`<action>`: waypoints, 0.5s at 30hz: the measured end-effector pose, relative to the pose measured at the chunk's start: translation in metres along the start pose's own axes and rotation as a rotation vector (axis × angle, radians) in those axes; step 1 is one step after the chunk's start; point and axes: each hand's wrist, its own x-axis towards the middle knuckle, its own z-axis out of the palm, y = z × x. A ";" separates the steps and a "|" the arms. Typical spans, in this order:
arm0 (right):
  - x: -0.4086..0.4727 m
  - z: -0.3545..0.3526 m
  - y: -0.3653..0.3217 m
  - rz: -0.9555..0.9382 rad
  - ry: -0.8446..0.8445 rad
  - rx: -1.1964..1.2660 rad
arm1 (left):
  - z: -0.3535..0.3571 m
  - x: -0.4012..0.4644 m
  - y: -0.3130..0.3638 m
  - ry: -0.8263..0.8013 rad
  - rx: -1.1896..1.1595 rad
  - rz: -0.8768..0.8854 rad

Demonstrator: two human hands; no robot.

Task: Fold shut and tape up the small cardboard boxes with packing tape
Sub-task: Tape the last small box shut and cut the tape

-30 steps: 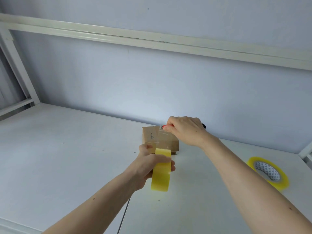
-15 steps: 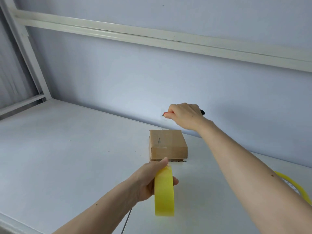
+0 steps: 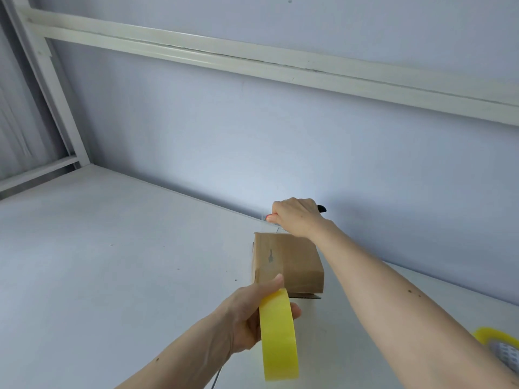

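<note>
A small closed cardboard box lies on the white table, with clear tape running over its top. My left hand grips a yellow roll of packing tape just in front of the box's near end. Beyond the box's far end, my right hand is curled round a red and black tool, probably a cutter, at the tape's far end. Most of that tool is hidden inside the fist.
A second yellow tape roll lies at the right edge of the table, partly cut off by the frame. The wall rises right behind the box, with a white rail across it.
My left hand has drawn the roll back toward me, off the box. My right hand with the tool has moved from the box's top to just past its far end.
</note>
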 end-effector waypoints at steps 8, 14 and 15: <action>0.004 0.025 0.009 0.036 -0.077 0.288 | 0.000 0.013 0.005 0.032 -0.013 -0.068; 0.005 0.026 0.011 0.145 -0.120 0.434 | 0.001 0.013 0.005 0.015 0.024 -0.072; 0.005 0.026 0.011 0.155 -0.122 0.424 | 0.002 0.012 0.004 0.015 0.025 -0.071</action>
